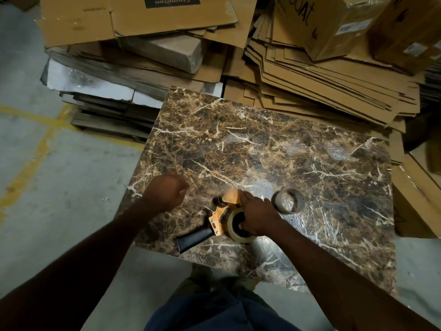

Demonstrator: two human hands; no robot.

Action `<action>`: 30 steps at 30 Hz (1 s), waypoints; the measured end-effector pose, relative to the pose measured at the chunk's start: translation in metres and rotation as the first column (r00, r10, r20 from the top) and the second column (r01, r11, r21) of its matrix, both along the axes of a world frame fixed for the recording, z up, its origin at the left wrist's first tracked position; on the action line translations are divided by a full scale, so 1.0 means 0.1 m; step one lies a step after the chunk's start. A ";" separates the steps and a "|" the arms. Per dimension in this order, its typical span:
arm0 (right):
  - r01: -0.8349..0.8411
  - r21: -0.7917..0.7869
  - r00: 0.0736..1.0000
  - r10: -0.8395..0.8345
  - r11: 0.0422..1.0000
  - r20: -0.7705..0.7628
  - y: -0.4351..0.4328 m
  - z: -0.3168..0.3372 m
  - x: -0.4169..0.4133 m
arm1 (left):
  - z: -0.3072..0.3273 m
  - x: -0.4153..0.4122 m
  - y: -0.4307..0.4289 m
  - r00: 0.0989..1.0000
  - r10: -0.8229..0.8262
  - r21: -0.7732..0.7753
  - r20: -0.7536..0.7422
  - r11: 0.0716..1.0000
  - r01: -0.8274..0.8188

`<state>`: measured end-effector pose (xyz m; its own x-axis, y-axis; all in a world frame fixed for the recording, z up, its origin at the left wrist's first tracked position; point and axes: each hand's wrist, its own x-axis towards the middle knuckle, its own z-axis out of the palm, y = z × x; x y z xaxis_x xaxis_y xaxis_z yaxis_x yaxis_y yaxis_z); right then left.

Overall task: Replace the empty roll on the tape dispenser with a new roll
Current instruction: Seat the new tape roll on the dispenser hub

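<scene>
Near the tabletop's point(274, 139) front edge, on its marble-patterned surface, lies the tape dispenser point(216, 220), flat on its side, black handle aimed at the front-left corner and orange frame toward the middle. Stacks of flattened cardboard point(322, 91) crowd the floor beyond the far edge.

A full roll of clear tape point(232, 229) sits on the dispenser's hub, so the swap itself looks largely done. The right hand point(256, 217) rests on top of that roll; its fingers point(245, 199) are spread, some pressing down on the roll and hub, one reaching forward to touch the orange guard. It appears to be seating the roll or steadying the tool.

The left hand point(167, 191) hovers just above the tabletop toward the left edge, apart from the dispenser; it is curled loosely, and whether anything is pinched in it cannot be told because of blur.

Just beside the right hand, toward the right edge, the empty roll point(288, 200) lies on the tabletop, a bare cardboard core, already off the tool.

What likely remains is threading the tape's free end through the roller and up to the blade; whether that has begun is hidden.
</scene>
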<state>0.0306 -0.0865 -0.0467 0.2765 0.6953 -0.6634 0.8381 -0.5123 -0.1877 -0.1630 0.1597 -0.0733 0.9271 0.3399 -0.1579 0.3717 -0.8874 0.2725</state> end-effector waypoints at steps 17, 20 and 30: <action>0.019 0.003 1.000 -0.019 1.000 -0.011 0.01 -0.03 0.00 | 0.06 1.09 -0.33 0.940 0.341 -0.372 -0.012 0.871 -0.320; 0.027 0.010 0.999 -0.027 1.000 -0.019 0.01 -0.04 0.00 | 0.02 1.18 -0.44 0.942 0.335 -0.447 -0.011 0.841 -0.304; 0.069 0.070 0.997 -0.067 0.995 -0.032 -0.01 -0.06 -0.02 | 0.03 1.47 -0.72 0.987 0.101 -0.400 -0.123 0.905 -0.142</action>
<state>0.0288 -0.0879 -0.0531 0.3058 0.7211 -0.6217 0.7950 -0.5527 -0.2499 -0.0160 0.0882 -0.0701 0.8558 0.3363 -0.3931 0.5126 -0.6537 0.5567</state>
